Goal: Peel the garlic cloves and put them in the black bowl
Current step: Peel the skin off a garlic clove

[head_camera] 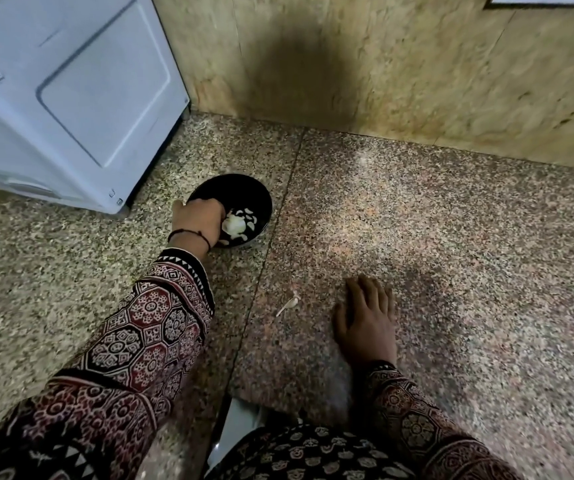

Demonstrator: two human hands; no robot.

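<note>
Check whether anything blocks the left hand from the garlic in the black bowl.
Nothing visible does. The left hand is inside the black bowl, fingers at the garlic bulb among peeled cloves; its grip is hidden. The right hand rests flat on the stone surface, apart. A peel scrap lies clear of the bowl.

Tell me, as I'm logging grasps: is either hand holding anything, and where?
The left hand, in the black bowl, appears to grip a garlic bulb by its left side; its fingertips are hidden. The right hand holds nothing.
</note>
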